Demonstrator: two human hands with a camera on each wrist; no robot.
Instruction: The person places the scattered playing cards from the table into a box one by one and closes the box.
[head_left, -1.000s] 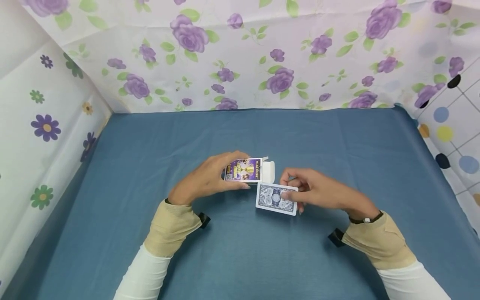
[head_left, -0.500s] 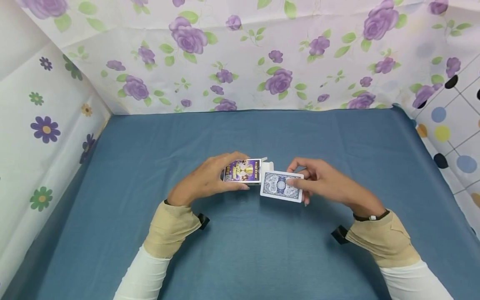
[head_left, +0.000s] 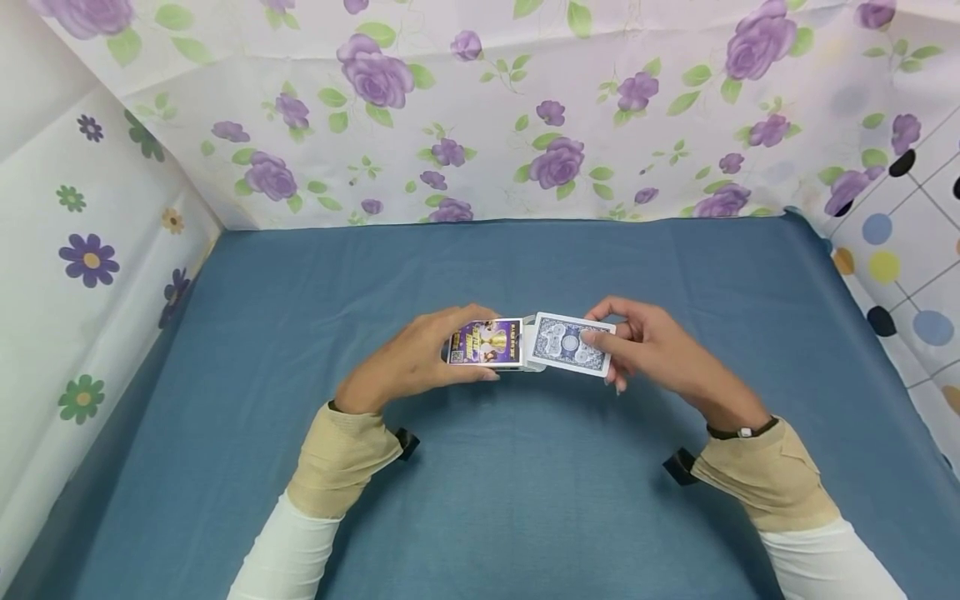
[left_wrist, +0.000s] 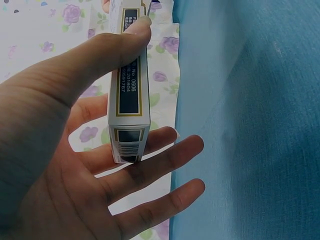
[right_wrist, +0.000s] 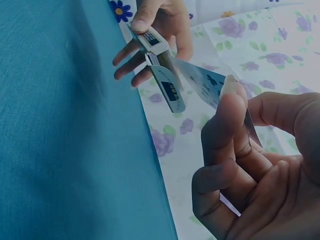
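My left hand point(head_left: 412, 354) grips a purple and white playing card box point(head_left: 489, 342) by its long edges, thumb on the near side. In the left wrist view the thumb presses the narrow side of the box point(left_wrist: 131, 95), its barcode end toward the camera. The box's open end faces right, with an end flap point(right_wrist: 170, 90) hanging out in the right wrist view. My right hand point(head_left: 656, 342) pinches a blue-backed playing card point(head_left: 564, 343) between thumb and fingers. The card lies slightly tilted, its left edge right at the box's open end and overlapping the flap.
A blue cloth point(head_left: 480, 483) covers the table. Behind it hangs a rose-patterned white sheet point(head_left: 495, 108). Flowered sheeting point(head_left: 90, 333) stands at the left, and a dotted one point(head_left: 911, 275) at the right.
My right hand has moved the playing card up and slightly right, from below the box's open end to level with it. The left hand and box have stayed in place.
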